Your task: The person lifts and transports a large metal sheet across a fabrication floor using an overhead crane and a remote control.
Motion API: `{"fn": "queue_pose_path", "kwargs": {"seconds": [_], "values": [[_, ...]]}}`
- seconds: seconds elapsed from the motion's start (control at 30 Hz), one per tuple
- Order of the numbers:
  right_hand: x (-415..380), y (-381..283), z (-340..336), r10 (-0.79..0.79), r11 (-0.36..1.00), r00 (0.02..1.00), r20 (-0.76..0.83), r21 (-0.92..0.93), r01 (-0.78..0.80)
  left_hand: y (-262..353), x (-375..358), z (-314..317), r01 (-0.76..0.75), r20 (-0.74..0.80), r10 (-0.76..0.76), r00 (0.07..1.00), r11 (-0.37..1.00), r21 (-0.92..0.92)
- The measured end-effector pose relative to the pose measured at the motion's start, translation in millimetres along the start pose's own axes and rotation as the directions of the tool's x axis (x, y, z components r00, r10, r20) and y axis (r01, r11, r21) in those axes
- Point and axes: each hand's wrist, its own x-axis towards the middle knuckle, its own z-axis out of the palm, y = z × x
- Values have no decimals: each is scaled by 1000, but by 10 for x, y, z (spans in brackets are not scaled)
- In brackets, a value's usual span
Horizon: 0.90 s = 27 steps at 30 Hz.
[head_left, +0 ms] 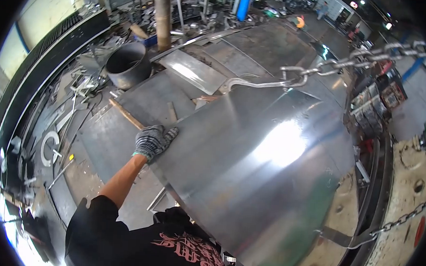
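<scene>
My left hand [154, 141], in a grey striped glove, is closed round the near left corner of a large shiny metal sheet [212, 152]; its fingers are bent over the edge. A wooden stick [126, 114] runs from beside the glove toward the upper left; whether the hand also touches it is unclear. At the sheet's far edge sits a metal hook [255, 83] on a thick chain [334, 66]. Another hook [343, 238] on a thinner chain [408, 217] is at the sheet's right edge. My right hand does not show.
Flat metal plates [147, 97] lie beyond and left of the sheet. A dark metal cylinder [128, 65] stands near a brown post [162, 18]. Scrap metal is strewn at the left and back. A person [323, 10] is far off at the upper right.
</scene>
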Motion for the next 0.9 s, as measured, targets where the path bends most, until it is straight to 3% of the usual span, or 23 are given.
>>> {"fn": "queue_pose_path", "kwargs": {"seconds": [0.1, 0.33, 0.47, 0.5, 0.57, 0.63, 0.73, 0.83, 0.9], "values": [[6, 1, 276, 5, 1000, 998, 61, -11, -4, -139, 83, 69, -13, -89, 11, 996, 1000, -22], [-175, 123, 381, 13, 1000, 987, 160, 21, -16, -275, 346, 22, 13, -86, -18, 996, 998, -60], [-375, -8, 709, 17, 979, 919, 393, 180, -96, -345, 523, -21, 26, -61, -31, 998, 997, -75], [-325, 99, 786, 13, 1000, 969, 247, 23, -20, -361, 564, -63, 34, -46, -38, 998, 996, -84], [118, 552, 715, 130, 967, 963, 235, -243, -71, -360, 644, -95, 49, -2, -49, 999, 993, -105], [-357, 412, 1242, -35, 999, 975, 218, -6, 37, -378, 726, -93, 14, -59, -21, 998, 992, -122], [-594, 278, 1675, 53, 996, 987, 152, -79, -41, -347, 889, -181, 34, -19, -37, 999, 993, -116], [-732, 393, 1898, 115, 953, 989, -89, -270, -135, -283, 977, -237, -3, 28, 5, 1000, 996, -86], [-1001, 386, 2117, -137, 989, 957, 257, -27, 149, -384, 1030, -115, -25, -75, 16, 997, 993, -116]]}}
